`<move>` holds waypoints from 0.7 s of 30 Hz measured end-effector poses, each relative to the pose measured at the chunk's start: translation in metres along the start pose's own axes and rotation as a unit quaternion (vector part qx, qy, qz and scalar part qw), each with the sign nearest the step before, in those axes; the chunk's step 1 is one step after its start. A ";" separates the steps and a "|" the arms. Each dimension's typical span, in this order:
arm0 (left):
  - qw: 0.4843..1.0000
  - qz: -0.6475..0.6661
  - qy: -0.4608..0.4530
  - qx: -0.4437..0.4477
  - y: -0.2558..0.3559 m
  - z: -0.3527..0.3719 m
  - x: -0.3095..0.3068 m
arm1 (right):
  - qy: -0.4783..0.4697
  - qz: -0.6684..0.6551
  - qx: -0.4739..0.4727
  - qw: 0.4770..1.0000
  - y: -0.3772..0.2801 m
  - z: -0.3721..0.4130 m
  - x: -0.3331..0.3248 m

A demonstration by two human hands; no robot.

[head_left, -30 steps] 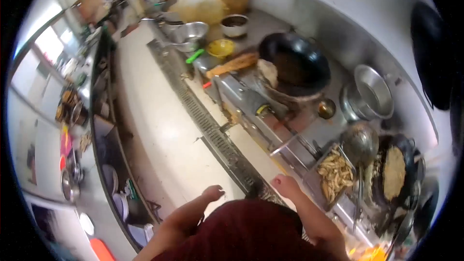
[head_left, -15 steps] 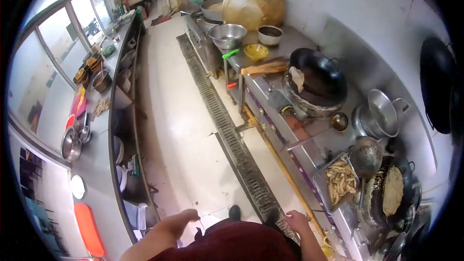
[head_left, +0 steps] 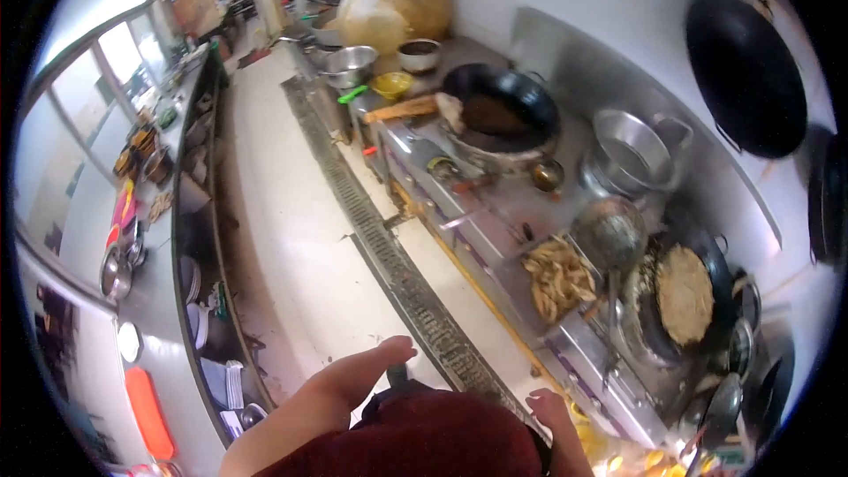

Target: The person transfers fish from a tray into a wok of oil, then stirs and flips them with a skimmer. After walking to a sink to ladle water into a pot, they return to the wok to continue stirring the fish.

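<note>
My left hand (head_left: pixel 392 354) hangs over the floor in front of my dark red clothing. It looks open and holds nothing; most of its fingers are foreshortened or hidden. My right hand (head_left: pixel 549 406), also without anything in it, is beside the cooking counter's front edge, its fingers loosely apart. Nearest on that counter is a metal tray of brownish strips of food (head_left: pixel 558 281). Right of the tray, a black wok (head_left: pixel 649 296) contains a flat pale-brown pancake (head_left: pixel 685 296). A large ladle (head_left: pixel 609 231) rests between them, its handle pointing toward me.
Another wok (head_left: pixel 539 106) sits farther along the counter, near a metal pot (head_left: pixel 632 146) and a yellow bowl (head_left: pixel 391 84). A drain grate (head_left: pixel 389 265) runs along the floor. On the left, a long counter (head_left: pixel 163 300) carries a red tray (head_left: pixel 148 411).
My view has turned to the right, so the counter and woks appear farther left. More of the pancake wok shows. Both hands stay low in front of me and remain without objects.
</note>
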State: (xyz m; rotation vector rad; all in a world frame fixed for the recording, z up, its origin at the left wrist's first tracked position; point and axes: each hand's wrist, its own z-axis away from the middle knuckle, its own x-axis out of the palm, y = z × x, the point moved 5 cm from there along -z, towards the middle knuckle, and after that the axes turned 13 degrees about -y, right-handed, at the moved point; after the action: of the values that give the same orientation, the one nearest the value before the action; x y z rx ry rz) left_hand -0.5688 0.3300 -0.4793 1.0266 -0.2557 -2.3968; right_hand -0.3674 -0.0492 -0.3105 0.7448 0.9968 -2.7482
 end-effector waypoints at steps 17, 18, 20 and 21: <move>0.990 -0.061 -0.080 0.099 0.109 0.026 0.046 | -0.021 -0.010 0.125 0.992 0.192 0.065 0.045; 0.997 -0.033 -0.076 0.012 0.104 0.038 0.034 | -0.022 -0.006 0.125 0.992 0.191 0.056 0.047; 0.995 -0.002 -0.071 -0.075 0.088 0.049 0.032 | -0.096 0.041 0.034 0.994 0.198 0.025 0.077; 0.993 0.050 -0.055 -0.089 0.076 0.051 0.038 | -0.097 0.045 0.034 0.994 0.200 0.018 0.083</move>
State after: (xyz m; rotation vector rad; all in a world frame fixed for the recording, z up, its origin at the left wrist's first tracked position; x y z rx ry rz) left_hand -0.5981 0.2438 -0.4397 0.7843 -0.1252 -2.3392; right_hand -0.3915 -0.2116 -0.4527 0.5040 0.8134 -2.7251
